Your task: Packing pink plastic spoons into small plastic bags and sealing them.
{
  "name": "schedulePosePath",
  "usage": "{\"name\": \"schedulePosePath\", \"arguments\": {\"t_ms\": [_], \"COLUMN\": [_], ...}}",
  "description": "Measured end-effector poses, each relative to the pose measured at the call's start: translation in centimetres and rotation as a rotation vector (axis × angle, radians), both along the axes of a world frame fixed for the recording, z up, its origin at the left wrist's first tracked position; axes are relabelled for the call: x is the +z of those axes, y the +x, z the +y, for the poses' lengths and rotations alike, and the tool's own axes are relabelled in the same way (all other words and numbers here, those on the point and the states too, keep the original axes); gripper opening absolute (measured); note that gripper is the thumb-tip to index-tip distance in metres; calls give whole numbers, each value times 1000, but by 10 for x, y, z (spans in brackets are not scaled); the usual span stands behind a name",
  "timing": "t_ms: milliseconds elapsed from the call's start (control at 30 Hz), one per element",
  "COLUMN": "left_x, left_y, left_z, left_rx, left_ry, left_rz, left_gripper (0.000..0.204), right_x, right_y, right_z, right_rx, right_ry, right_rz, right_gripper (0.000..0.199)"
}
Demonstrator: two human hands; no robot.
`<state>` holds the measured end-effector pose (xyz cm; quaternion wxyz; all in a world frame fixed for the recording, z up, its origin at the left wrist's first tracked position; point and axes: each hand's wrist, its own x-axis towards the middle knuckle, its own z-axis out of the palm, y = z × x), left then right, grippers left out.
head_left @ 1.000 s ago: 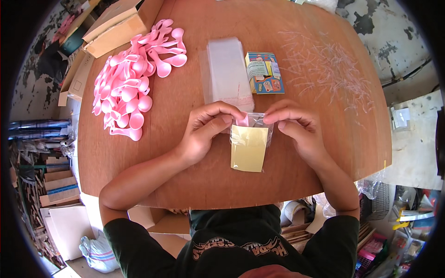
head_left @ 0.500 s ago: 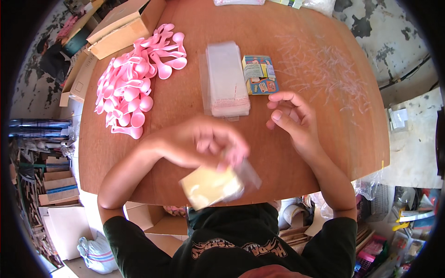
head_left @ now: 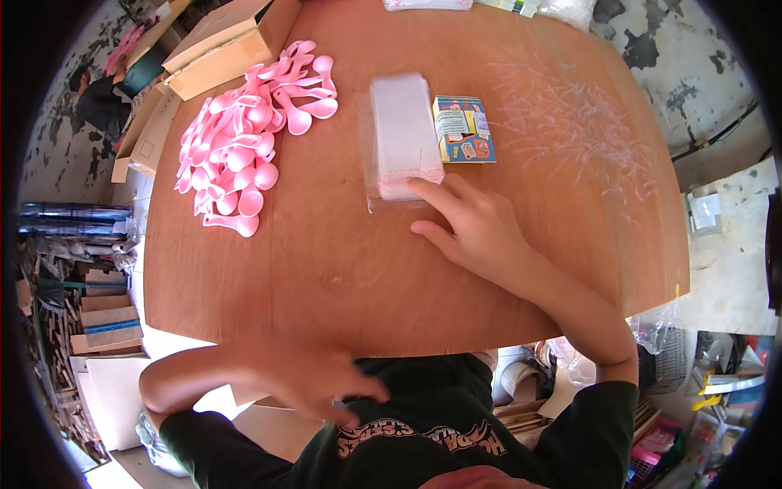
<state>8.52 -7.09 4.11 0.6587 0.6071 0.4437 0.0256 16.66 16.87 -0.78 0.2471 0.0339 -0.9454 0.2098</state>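
- Left hand (head_left: 305, 379): one, at the near edge of the tabletop (head_left: 342, 301), in front of the dark shirt; blurred, grip apart, thumb and fingers parted.
- Cardboard box (head_left: 273, 428): one, below the near edge, beneath the left hand; contents cannot be made out.
- Right hand (head_left: 428, 208): one, above the middle of the tabletop; grip apart, forefinger at the near end of the bag stack, thumb clear of it.
- Clear plastic bags (head_left: 405, 130): one stack, lying flat at the centre of the tabletop; bags overlap, so the number cannot be fixed.
- Pink spoons (head_left: 236, 138): one heap, loose on the left side of the tabletop; many, overlapping, exact count not possible.
- Printed cards (head_left: 466, 130): one blue block, just right of the bag stack; individual cards not countable.
- Clear strips (head_left: 578, 130): one loose scatter on the right side; many, tangled, not countable.
- Brown carton (head_left: 220, 61): one, at the far left, beyond the spoons; interior hidden from this view.
- Clear plastic packet (head_left: 428, 4): one, at the far edge, cut off by the frame; contents unclear.
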Motion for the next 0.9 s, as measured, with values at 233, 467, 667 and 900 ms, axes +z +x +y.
{"name": "schedulePosePath", "arguments": {"t_ms": [233, 467, 667, 900], "left_x": [-30, -65, -67, -68], "left_y": [-16, -33, -41, -43], "left_z": [70, 87, 92, 94], "left_rx": [582, 806, 1050, 1275], "left_ry": [52, 46, 109, 100], "left_rz": [-485, -1006, -1368, -1173], "left_gripper": [58, 82, 75, 47], "right_x": [-15, 7, 36, 40], "right_y": [-26, -24, -4, -13], "right_z": [-8, 5, 16, 29], "right_rx": [-9, -79, 97, -98], "right_ry": [241, -156, 15, 80], "right_rz": [-84, 108, -33, 73], "right_gripper": [16, 6, 5, 11]}}
